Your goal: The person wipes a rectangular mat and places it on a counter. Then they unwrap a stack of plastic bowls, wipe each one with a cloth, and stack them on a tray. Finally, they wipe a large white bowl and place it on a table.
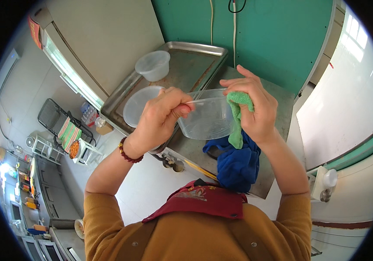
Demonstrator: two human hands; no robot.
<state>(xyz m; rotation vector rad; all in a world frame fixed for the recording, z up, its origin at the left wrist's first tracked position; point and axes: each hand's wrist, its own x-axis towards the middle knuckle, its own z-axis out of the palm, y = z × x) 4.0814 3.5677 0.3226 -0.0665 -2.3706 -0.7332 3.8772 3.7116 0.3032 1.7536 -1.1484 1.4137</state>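
Observation:
Between my hands is a clear round plastic container, tilted above a metal surface. My left hand pinches its rim on the left. My right hand grips the right side with a green cloth pressed between thumb and fingers, its end hanging down. Behind my left hand, a round translucent plastic lid lies on a worn metal sheet pan. Another translucent plastic container stands farther back on that pan. Below my right hand, a crumpled blue cloth rests on the metal surface.
A green wall panel with hanging cables rises behind the metal surface. A pale cabinet side borders the pan at the left. Farther left are a folding chair and a white stool bearing a dish of orange-red food.

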